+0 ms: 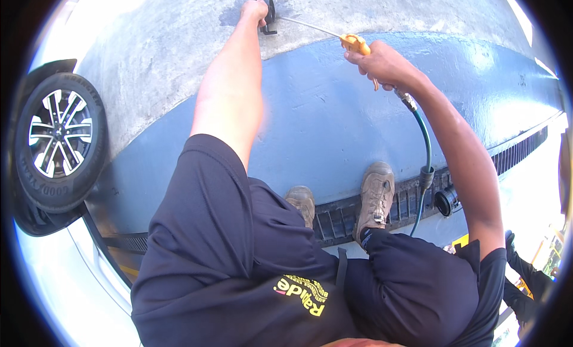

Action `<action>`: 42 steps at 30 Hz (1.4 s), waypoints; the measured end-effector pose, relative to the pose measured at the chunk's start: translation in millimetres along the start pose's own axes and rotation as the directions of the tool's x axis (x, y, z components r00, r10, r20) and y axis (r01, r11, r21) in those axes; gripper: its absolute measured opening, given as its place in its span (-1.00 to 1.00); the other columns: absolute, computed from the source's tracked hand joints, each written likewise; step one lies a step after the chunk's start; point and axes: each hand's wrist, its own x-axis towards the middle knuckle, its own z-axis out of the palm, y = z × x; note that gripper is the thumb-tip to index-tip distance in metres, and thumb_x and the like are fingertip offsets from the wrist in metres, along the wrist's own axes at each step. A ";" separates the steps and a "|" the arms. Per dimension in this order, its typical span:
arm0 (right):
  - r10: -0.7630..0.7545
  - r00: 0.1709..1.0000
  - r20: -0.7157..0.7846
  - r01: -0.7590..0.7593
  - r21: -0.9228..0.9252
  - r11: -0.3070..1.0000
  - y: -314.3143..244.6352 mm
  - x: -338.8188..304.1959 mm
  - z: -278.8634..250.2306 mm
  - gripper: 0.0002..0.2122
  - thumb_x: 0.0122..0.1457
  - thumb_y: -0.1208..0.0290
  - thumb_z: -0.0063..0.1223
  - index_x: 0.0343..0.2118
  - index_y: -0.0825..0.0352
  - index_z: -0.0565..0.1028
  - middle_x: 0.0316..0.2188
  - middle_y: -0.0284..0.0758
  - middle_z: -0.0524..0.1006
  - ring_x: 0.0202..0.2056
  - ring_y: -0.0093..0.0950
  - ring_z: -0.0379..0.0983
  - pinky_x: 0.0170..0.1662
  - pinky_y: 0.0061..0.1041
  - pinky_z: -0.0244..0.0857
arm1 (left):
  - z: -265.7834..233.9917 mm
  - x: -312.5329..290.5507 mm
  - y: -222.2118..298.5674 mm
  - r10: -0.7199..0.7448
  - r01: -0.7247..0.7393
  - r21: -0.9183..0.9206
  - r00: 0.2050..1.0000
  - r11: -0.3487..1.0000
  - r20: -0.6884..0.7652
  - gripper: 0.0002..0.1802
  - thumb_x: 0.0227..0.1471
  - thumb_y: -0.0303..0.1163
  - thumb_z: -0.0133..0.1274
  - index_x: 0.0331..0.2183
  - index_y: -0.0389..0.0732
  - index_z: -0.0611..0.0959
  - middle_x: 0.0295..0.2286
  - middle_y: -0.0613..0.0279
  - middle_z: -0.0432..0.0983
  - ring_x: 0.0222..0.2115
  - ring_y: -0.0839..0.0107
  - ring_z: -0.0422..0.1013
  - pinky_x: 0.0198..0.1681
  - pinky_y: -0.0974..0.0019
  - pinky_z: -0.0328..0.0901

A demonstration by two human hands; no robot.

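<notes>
At the top of the view my left hand (255, 11) is closed on a small black part (270, 12) with a round face and a bent lower end; its exact kind I cannot make out. My right hand (382, 65) grips a yellow air blow gun (356, 44). The gun's long thin metal nozzle (310, 27) reaches left, its tip close to the black part. From the gun's lower end, a metal coupling (406, 100) leads into a green air hose (427, 135) that runs down past my right shoe.
A car wheel (59, 138) on a white vehicle (89, 275) stands at the left. A dark floor grate (340, 221) crosses beneath my shoes (375, 197). A round black thing (446, 202) lies beside the grate. Blue painted floor (310, 114) meets grey concrete, with a wet-looking dark patch (233, 15) near my left hand.
</notes>
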 end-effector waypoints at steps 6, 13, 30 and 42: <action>-0.025 0.997 -0.076 0.031 0.073 0.997 -5.6 -1.5 -1.2 -0.43 0.37 -0.09 0.11 -0.53 0.43 0.54 -0.73 -0.36 0.39 -0.77 -0.52 0.35 -0.69 -0.55 0.26 | -5.4 -9.6 2.8 -0.010 0.011 0.042 1.000 0.999 -0.024 -0.27 0.38 -0.05 -0.34 -0.45 -0.37 0.76 -0.57 0.01 0.69 -0.52 0.26 0.63 -0.24 0.17 0.55; 0.013 0.996 -0.089 -0.012 0.017 1.000 -3.8 -3.2 0.1 -0.48 0.38 -0.07 0.12 -0.43 0.42 0.56 -0.70 -0.48 0.34 -0.77 -0.69 0.17 -0.71 -0.64 0.04 | -15.9 -37.1 22.4 0.085 -0.082 0.193 0.996 0.978 -0.006 -0.32 0.38 -0.08 -0.31 -0.38 -0.34 0.78 -0.55 0.07 0.71 -0.48 0.24 0.65 -0.18 0.15 0.55; -0.029 0.999 -0.014 0.029 -0.024 0.999 -10.1 0.4 4.2 -0.47 0.36 -0.09 0.13 -0.47 0.39 0.54 -0.71 -0.46 0.35 -0.76 -0.66 0.23 -0.71 -0.60 0.11 | 3.0 19.4 -6.4 0.113 -0.111 0.030 0.989 0.993 -0.093 -0.30 0.39 0.02 -0.18 -0.33 -0.49 0.71 -0.52 -0.21 0.65 -0.59 0.01 0.61 -0.41 -0.05 0.52; 0.005 1.000 0.019 -0.005 0.013 1.000 -0.4 13.8 3.3 -0.48 0.37 -0.08 0.10 -0.48 0.38 0.54 -0.71 -0.42 0.38 -0.76 -0.63 0.27 -0.70 -0.59 0.13 | 17.9 70.2 -40.5 0.034 -0.041 -0.152 0.998 0.987 -0.052 -0.28 0.41 0.02 -0.20 -0.35 -0.54 0.65 -0.59 -0.29 0.60 -0.67 -0.06 0.56 -0.57 -0.14 0.45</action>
